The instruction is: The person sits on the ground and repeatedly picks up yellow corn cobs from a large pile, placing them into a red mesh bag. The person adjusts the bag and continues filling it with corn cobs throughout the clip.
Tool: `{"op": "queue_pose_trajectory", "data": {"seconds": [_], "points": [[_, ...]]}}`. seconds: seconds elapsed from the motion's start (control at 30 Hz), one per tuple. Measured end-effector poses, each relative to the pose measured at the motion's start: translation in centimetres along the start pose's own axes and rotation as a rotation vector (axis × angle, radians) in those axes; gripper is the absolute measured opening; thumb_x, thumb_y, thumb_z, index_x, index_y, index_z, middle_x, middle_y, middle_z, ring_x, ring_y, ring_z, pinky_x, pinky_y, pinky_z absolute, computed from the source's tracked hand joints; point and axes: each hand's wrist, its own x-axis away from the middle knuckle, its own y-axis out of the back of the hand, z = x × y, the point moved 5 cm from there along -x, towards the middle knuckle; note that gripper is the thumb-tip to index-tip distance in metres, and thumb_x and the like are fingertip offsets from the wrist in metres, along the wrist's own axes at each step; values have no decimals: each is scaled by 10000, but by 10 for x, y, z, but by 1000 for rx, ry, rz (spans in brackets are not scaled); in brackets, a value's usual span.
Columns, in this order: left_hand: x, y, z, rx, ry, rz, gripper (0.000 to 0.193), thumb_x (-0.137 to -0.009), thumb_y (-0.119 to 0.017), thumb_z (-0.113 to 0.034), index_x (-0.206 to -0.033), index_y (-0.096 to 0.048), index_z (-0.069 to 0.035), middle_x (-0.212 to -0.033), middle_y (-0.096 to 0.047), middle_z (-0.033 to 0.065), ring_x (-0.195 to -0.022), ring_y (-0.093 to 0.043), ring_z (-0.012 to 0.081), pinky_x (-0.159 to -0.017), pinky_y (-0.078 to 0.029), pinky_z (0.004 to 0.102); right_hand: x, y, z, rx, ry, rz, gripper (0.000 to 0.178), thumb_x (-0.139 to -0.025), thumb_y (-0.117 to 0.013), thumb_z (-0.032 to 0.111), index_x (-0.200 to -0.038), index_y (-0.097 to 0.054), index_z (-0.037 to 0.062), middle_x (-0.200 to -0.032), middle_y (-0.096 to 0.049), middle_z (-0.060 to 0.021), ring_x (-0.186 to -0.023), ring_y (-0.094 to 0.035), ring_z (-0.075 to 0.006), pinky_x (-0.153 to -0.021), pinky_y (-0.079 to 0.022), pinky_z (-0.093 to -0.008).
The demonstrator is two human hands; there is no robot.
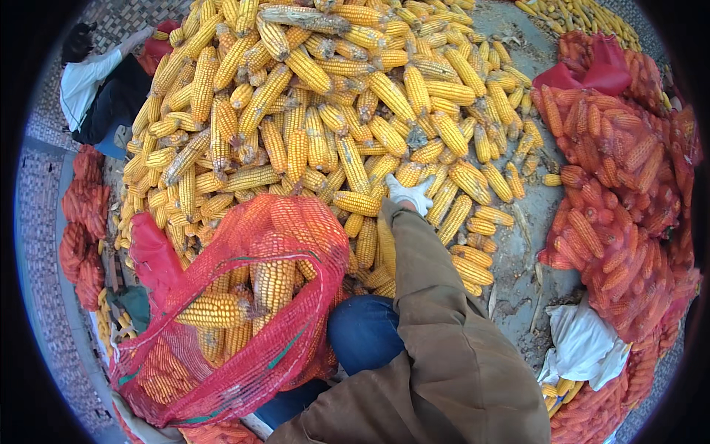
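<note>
My right hand (410, 195), in a whitish glove, reaches to the front of a large heap of yellow corn cobs (310, 144). Its fingers look spread against the cobs, and no cob shows clearly in its grasp. A brown sleeve covers the arm. My left hand is not visible. At the left of my blue-clad knee (364, 334) stands a red mesh sack (292, 348), its mouth gaping toward me. Several corn cobs lie inside it, one resting crosswise near the opening (214, 309).
Filled red mesh sacks (614, 148) are stacked along the right side, with a white cloth or bag (584, 344) near them. Another person (103, 92) bends at the heap's far left, near more filled sacks (85, 192). Loose cobs (473, 270) lie on the grey ground.
</note>
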Motion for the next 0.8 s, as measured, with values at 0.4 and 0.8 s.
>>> {"op": "queue_pose_trajectory", "data": {"seconds": [0.4,0.8], "points": [[-4,-23,-76,486,108,81,857,-973,-502,-570,-1498,-340,87,-1525,-428,216,-1418,-416,320,-1200,-307,420,-22,-16,-32,-1236,370,456,854,-835,-792,437,-1503,-340,157,-1271,-559,-175,-1092,-595,-301,-884,-536,-461],[-16,-43,-118,2033,820,261,453,-1023,-583,-386,-1344,-570,-67,-1329,-645,134,-1201,-633,301,-1034,-516,495,435,70,5,818,2059,892,946,-635,-800,446,-1489,-470,208,-1133,-613,-207,-1069,-633,-364,-887,-520,-445]]}}
